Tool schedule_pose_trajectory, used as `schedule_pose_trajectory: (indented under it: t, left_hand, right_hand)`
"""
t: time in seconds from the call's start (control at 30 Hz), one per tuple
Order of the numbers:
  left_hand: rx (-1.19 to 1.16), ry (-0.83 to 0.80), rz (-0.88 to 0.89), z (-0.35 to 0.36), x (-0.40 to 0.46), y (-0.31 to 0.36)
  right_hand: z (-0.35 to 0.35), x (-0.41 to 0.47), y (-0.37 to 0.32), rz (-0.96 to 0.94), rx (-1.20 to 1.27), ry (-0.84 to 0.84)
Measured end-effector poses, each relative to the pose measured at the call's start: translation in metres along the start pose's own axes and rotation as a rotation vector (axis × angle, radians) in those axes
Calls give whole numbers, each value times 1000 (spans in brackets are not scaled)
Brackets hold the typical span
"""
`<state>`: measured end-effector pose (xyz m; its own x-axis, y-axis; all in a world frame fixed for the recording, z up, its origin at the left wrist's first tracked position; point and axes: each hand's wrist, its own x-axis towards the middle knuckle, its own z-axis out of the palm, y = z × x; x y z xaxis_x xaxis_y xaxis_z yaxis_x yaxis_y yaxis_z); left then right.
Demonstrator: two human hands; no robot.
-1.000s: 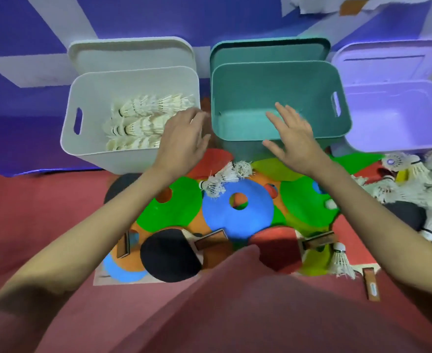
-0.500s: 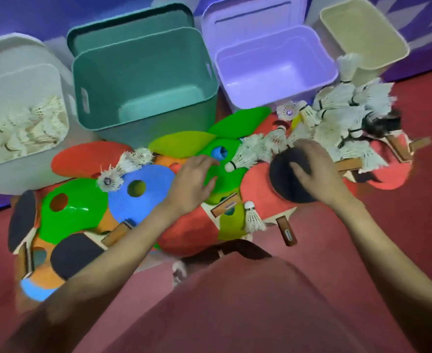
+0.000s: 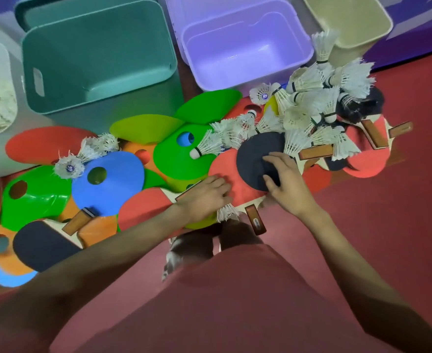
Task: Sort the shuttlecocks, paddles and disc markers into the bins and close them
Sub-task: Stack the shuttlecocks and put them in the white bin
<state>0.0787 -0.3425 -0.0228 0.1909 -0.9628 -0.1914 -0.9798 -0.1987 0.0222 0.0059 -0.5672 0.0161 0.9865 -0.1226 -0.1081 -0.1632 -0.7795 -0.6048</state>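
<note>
right hand [image 3: 287, 186] fingers [image 3: 273, 159] curl over the black paddle [image 3: 254, 156].

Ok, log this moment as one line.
stage: picking paddles | right hand: on black paddle | left hand: on red paddle | teal bin: open, empty
</note>
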Motion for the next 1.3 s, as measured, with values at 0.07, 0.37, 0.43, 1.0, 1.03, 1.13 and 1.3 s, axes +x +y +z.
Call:
schedule_pose_trajectory:
  t: [0.07,0.37,0.43,1.0,1.03,1.13,1.3]
  left_hand:
    - [37,-8,16,2,4,-2]
    - [-554,350,-424,-21,-18,-22]
    - [-706,493,-678,-26,-33,-23]
    - [-743,560,-1166,-21,-93,-51]
    - [-741,557,-1157,-23,-93,-52]
    - [-730,549,-1077,-31,-84,-53]
    - [-777,549,-909,-40,-59,-53]
  right_hand:
    - [-3,9,1,-13,-5,16]
    - [-13,64,-15,-35,80,109]
    - [-3,70,-24,-67,87,64]
    - [42,107,-99,-38,278,60]
    - [37,102,-104,-71,314,81]
    - [30,84,-110,-142,326,46]
    - [32,66,-102,-128,294,42]
